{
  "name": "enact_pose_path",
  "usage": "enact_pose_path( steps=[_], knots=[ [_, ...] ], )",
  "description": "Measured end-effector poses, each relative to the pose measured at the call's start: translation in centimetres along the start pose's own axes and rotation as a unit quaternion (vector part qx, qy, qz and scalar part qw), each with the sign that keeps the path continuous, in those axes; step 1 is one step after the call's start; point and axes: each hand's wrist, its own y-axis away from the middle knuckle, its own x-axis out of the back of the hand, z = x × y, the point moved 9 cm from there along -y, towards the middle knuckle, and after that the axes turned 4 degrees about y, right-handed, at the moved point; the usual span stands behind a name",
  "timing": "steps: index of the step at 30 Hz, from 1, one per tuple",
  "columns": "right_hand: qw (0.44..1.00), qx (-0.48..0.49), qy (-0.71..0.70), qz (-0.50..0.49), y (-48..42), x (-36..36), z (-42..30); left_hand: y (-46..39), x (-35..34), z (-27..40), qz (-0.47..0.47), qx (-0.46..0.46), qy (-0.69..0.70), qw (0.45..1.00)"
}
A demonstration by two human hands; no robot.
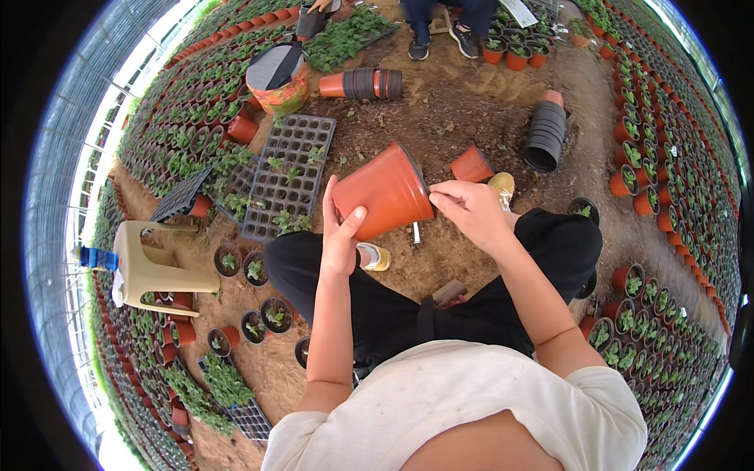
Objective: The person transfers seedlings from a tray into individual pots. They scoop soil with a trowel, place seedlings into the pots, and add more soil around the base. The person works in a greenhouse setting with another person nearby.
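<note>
Between my knees an orange-red plastic plant pot [383, 191] is held up on its side, its dark rim turned to the right. My left hand [341, 229] clasps the pot near its base, with the thumb across the side. The fingertips of my right hand [468, 209] pinch together at the rim; whether the rim itself is between them, I cannot tell. The pot's inside faces away and is hidden. Just beyond my right hand a smaller orange pot [471, 165] lies tipped on the soil.
A black seedling tray [288, 176] lies left of the pot. Stacked pots [377, 84] lie ahead, and dark stacked pots [543, 138] at the right. A beige plastic stool [171, 268] is tipped over at left. A seated person's shoes [465, 41] show ahead. Potted seedlings [636, 294] line both sides.
</note>
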Motion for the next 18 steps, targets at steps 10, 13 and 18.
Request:
enact_pose_path(
  steps=[10,13,18],
  knots=[
    [0.998,-0.01,0.057,0.015,-0.5,-0.4,-0.8,0.4,0.6,0.9,0.014,-0.028,-0.066,0.997],
    [0.995,-0.002,0.093,0.045,-0.4,-0.4,-1.0,0.5,0.8,1.4,0.027,-0.05,-0.104,0.993],
    [0.982,-0.003,0.155,0.111,0.0,-0.2,-0.8,1.2,0.1,2.4,0.036,-0.079,-0.156,0.984]
  ],
)
